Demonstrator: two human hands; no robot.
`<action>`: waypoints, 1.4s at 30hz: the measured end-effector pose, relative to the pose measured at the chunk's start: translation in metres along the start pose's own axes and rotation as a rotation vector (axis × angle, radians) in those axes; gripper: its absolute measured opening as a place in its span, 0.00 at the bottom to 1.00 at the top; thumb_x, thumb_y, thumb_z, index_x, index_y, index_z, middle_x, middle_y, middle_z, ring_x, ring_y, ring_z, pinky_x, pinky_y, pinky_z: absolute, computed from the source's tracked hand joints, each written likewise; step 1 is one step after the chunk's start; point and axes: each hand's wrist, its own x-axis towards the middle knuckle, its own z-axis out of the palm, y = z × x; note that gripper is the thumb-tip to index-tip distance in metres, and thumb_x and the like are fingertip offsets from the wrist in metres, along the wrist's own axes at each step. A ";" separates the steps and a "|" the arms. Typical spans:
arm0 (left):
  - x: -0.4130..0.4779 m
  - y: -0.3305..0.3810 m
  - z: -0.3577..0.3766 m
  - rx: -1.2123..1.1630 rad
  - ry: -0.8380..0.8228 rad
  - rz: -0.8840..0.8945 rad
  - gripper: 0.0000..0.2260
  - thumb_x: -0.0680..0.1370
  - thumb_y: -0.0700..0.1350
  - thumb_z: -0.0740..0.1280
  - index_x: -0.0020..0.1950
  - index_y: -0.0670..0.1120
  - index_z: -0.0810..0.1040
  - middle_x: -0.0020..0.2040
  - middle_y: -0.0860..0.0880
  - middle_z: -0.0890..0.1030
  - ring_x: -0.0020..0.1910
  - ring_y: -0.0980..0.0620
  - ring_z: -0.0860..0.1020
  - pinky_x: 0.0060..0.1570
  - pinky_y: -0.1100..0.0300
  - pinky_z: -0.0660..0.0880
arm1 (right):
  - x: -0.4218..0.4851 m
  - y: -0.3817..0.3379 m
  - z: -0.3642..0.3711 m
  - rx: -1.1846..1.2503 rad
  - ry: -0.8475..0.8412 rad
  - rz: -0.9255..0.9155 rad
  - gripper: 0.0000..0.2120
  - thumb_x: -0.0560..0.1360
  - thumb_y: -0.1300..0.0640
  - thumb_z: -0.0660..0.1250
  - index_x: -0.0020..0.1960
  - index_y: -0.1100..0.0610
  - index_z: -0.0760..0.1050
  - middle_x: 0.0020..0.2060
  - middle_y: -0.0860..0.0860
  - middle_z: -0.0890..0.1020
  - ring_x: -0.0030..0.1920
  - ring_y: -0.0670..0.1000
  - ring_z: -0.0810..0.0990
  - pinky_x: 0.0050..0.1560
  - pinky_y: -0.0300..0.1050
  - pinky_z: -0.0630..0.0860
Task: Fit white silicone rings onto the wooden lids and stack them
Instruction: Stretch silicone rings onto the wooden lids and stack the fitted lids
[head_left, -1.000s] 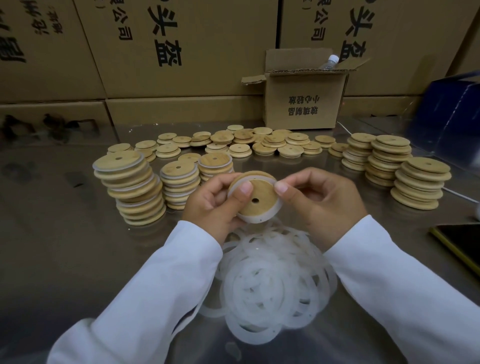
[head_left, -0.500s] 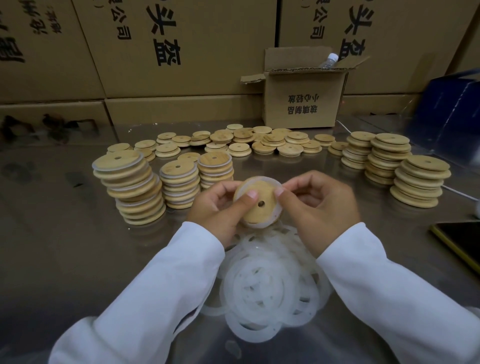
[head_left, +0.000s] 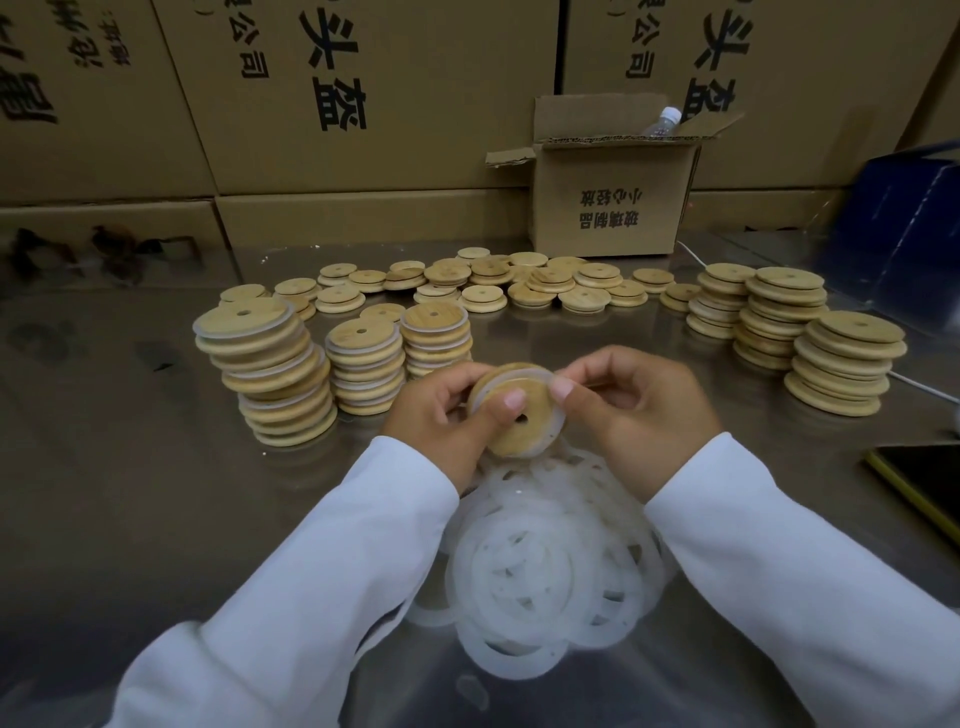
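I hold a round wooden lid with a small centre hole above the table, tilted toward me. My left hand grips its left side, thumb on the face. My right hand pinches a white silicone ring that sits around the lid's rim. A heap of loose white rings lies on the table just below my hands. Three stacks of ringed lids stand to the left.
Stacks of bare wooden lids stand at the right, and several loose lids spread across the back. An open cardboard box with a bottle stands behind them. Large cartons wall the rear. A dark tablet lies at the right edge.
The lid has turned and tilted in my hands, and the ring has been worked further around its rim. Both hands have stayed in the same place.
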 end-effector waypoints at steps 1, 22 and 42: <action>0.000 0.001 0.000 -0.019 0.008 -0.006 0.05 0.73 0.40 0.68 0.42 0.50 0.79 0.39 0.49 0.82 0.41 0.51 0.79 0.46 0.57 0.78 | 0.001 -0.002 -0.002 0.032 -0.014 0.021 0.06 0.71 0.60 0.70 0.36 0.53 0.78 0.34 0.47 0.81 0.35 0.43 0.79 0.40 0.37 0.77; 0.002 0.004 -0.005 -0.394 -0.057 -0.161 0.17 0.66 0.45 0.67 0.53 0.41 0.79 0.43 0.44 0.83 0.41 0.49 0.82 0.31 0.61 0.77 | 0.000 -0.014 -0.013 -0.057 -0.072 -0.054 0.07 0.71 0.57 0.69 0.35 0.49 0.78 0.34 0.46 0.82 0.38 0.45 0.81 0.44 0.38 0.77; 0.002 -0.001 0.002 -0.306 0.098 -0.132 0.12 0.62 0.49 0.70 0.42 0.44 0.79 0.35 0.48 0.83 0.35 0.50 0.82 0.29 0.61 0.78 | -0.009 0.005 0.006 -0.021 0.162 -0.135 0.05 0.68 0.55 0.72 0.40 0.49 0.75 0.36 0.42 0.81 0.40 0.41 0.80 0.47 0.45 0.79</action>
